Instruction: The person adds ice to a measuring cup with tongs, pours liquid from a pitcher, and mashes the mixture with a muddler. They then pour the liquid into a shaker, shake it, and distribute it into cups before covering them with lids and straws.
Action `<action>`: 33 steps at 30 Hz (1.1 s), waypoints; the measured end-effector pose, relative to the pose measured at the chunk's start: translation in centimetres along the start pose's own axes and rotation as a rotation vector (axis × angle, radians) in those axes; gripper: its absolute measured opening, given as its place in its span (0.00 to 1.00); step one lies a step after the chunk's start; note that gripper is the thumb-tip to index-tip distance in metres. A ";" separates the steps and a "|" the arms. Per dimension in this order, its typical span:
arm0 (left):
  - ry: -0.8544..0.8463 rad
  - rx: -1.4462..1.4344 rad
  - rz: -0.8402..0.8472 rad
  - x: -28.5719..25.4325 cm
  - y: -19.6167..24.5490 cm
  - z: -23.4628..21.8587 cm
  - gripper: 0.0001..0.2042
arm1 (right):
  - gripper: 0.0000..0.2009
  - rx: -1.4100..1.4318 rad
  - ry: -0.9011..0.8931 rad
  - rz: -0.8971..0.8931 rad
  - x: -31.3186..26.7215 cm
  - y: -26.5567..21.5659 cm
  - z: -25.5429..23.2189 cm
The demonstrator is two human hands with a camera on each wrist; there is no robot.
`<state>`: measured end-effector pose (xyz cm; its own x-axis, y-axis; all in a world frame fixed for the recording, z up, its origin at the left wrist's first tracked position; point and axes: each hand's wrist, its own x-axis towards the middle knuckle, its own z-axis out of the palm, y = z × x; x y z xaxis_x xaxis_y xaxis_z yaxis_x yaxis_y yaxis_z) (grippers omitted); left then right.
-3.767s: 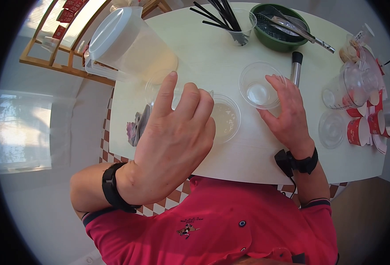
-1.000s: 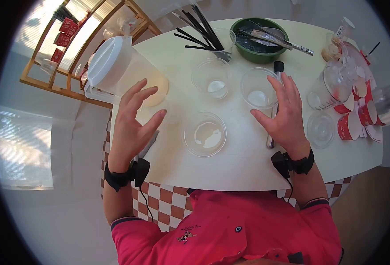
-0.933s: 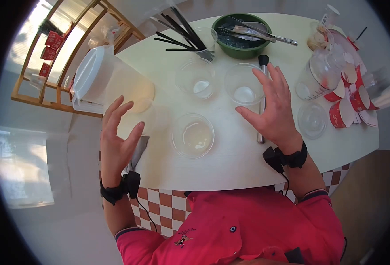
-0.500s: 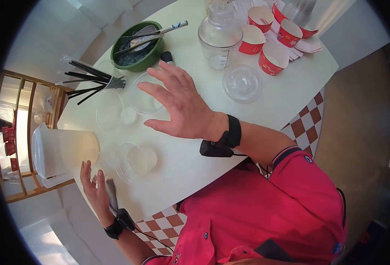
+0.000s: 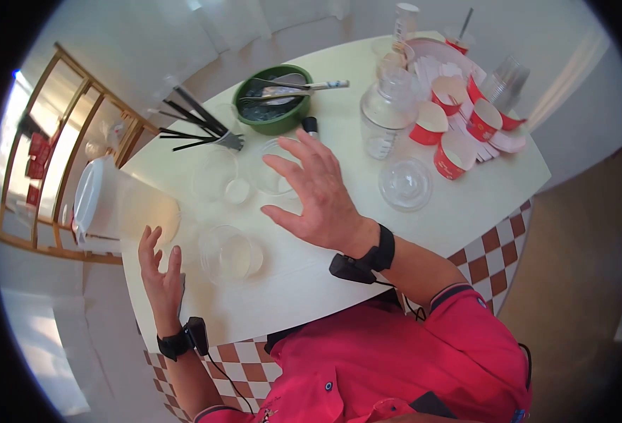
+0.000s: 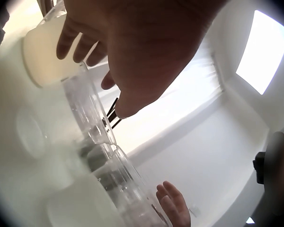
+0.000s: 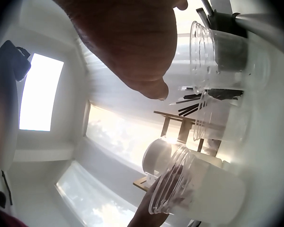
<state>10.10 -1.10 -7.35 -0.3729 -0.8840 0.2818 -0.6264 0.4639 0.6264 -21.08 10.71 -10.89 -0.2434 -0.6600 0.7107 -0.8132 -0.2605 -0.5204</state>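
Observation:
Three clear plastic cups stand on the pale table: a front one with pale cloudy liquid [image 5: 235, 255], a back-left cup [image 5: 216, 176] and a back-right cup [image 5: 274, 185]. My right hand [image 5: 318, 201] hovers with fingers spread, overlapping the back-right cup in the head view; nothing is in its grasp. At the left table edge my left hand [image 5: 161, 285] is raised, fingers loosely extended and holding nothing. In the right wrist view the cloudy cup [image 7: 217, 189] stands in front of the left hand. A lidded pitcher [image 5: 138, 208] of pale liquid is just beyond that hand.
Behind the cups are black straws [image 5: 194, 123] in a cup, a green bowl [image 5: 272, 123] with tongs, and a black-topped rod [image 5: 310, 126]. Rightward stand a measuring shaker [image 5: 385, 116], a clear domed lid [image 5: 405, 185] and several red paper cups [image 5: 450, 156]. A wooden rack [image 5: 71, 134] stands at far left.
My left hand has gone from above the middle of the table to its left edge, fingers opening out. The head view has swung rightward and partly back. The right hand stays near the back-right cup.

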 end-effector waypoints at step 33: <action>0.437 0.242 0.268 10.4 -5.9 -11.6 0.40 | 0.15 -0.169 -0.946 -0.717 28.6 -19.4 19.7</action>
<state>17.86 -13.69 0.32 -0.2551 -0.6509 0.7150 -0.7072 0.6299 0.3211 -1.89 -17.01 10.26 0.7208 -0.6774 0.1468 -0.6814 -0.7314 -0.0290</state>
